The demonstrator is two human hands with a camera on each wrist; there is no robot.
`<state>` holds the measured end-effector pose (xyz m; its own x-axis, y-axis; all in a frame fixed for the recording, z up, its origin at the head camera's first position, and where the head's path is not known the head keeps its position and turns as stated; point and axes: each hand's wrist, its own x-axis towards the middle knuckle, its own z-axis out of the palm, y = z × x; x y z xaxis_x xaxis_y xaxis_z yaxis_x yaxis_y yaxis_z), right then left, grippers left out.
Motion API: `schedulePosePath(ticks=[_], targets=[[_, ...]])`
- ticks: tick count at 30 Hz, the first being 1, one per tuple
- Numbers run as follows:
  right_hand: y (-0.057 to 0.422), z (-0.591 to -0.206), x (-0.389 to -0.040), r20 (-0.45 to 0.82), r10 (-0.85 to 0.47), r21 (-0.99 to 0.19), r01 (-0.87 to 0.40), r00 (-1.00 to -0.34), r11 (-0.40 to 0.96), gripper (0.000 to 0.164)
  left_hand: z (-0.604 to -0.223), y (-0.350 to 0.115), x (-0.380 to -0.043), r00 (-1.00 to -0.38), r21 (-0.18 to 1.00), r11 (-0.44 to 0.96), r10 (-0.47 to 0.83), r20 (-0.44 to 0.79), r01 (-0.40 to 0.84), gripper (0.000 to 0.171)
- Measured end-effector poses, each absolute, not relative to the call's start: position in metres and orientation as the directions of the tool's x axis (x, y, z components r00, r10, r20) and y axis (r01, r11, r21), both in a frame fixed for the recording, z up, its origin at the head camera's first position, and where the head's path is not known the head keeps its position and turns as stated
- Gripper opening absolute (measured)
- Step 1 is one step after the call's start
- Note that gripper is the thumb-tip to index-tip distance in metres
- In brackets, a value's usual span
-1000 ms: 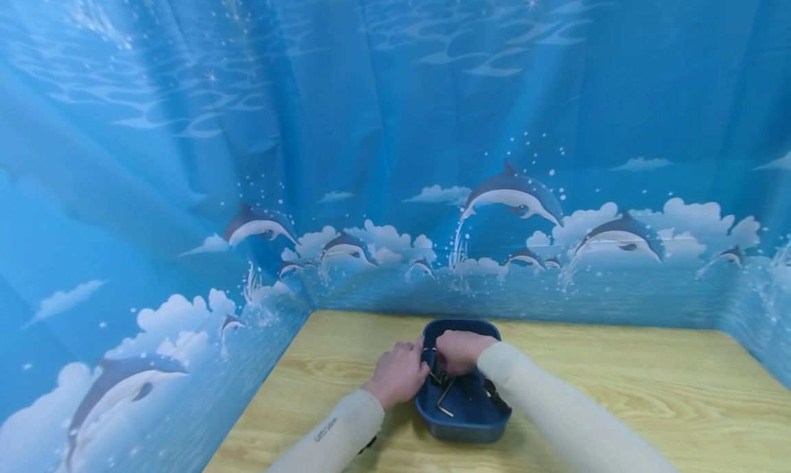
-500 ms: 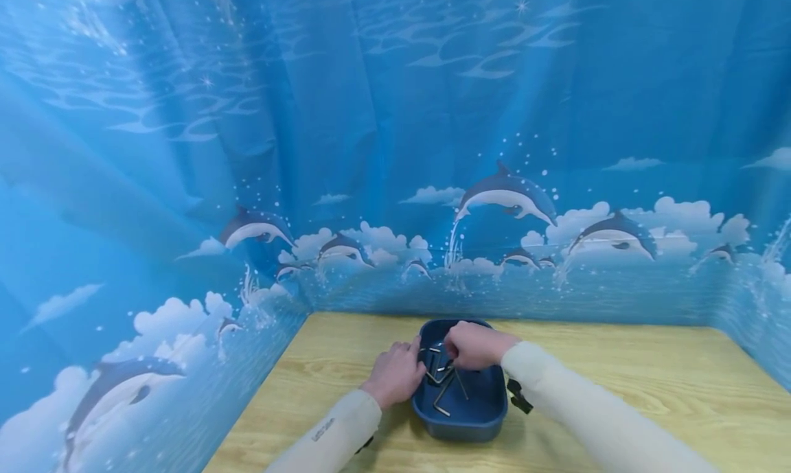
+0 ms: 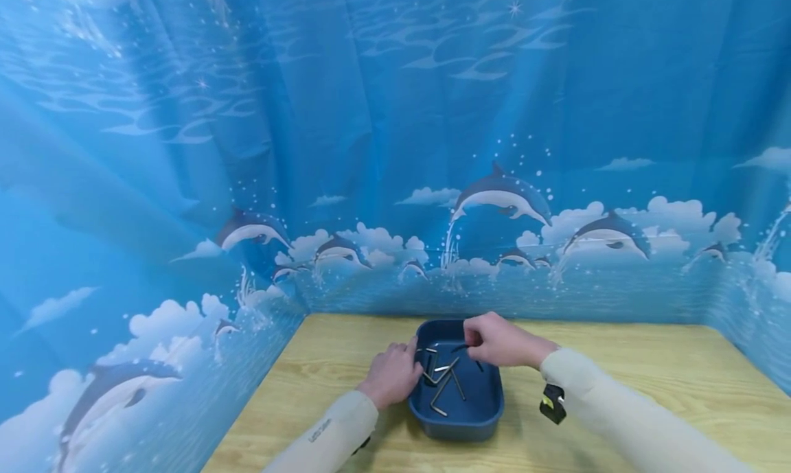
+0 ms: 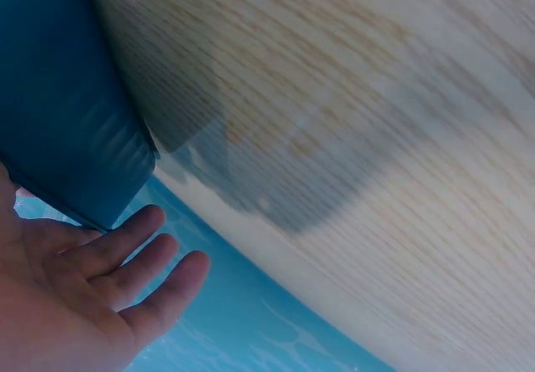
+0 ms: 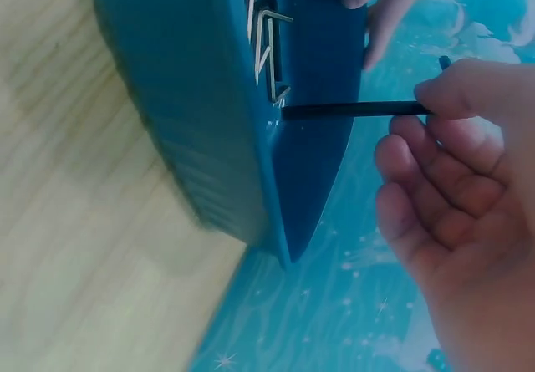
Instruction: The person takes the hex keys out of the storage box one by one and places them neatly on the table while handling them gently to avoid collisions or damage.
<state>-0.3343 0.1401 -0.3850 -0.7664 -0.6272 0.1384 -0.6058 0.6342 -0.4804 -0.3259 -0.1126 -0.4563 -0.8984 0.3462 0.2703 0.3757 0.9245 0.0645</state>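
Low in the middle of the head view, the left hand seems to grip the left rim of the blue bin, metallic hex keys lying inside. Rightward, the right hand pinches a black hex key over the bin; picking it out looks underway, calling for a steady pinch.

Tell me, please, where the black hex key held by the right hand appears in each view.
Head: the black hex key is low, right of centre, in the right hand.
Left wrist: not in it.
Right wrist: above and right of centre, running left from that hand.
Shared landmark: the blue box.
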Motion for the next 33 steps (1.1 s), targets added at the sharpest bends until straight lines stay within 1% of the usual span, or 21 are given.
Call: schedulePosePath(ticks=[9,17,27,33], targets=[[0.167,-0.390,-0.325,0.210,-0.541,-0.606,-0.542,-0.815,0.582,0.013,-0.455,-0.113,-0.325,-0.902,0.057,0.927,0.344,0.261,0.370,0.053],[0.192,-0.400,-0.322,0.208,-0.463,-0.687,-0.466,-0.862,0.558,0.012,-0.457,-0.114,-0.327,-0.914,0.067,0.932,0.332,0.231,0.356,0.053],[0.209,-0.418,-0.326,0.136,-0.341,-0.722,-0.329,-0.930,0.609,0.005,-0.460,-0.113,-0.330,-0.920,0.071,0.936,0.322,0.221,0.345,0.054],[0.210,-0.435,-0.327,0.018,-0.248,-0.775,-0.170,-0.969,0.608,0.010,-0.460,-0.112,-0.330,-0.917,0.064,0.935,0.328,0.226,0.350,0.054]])
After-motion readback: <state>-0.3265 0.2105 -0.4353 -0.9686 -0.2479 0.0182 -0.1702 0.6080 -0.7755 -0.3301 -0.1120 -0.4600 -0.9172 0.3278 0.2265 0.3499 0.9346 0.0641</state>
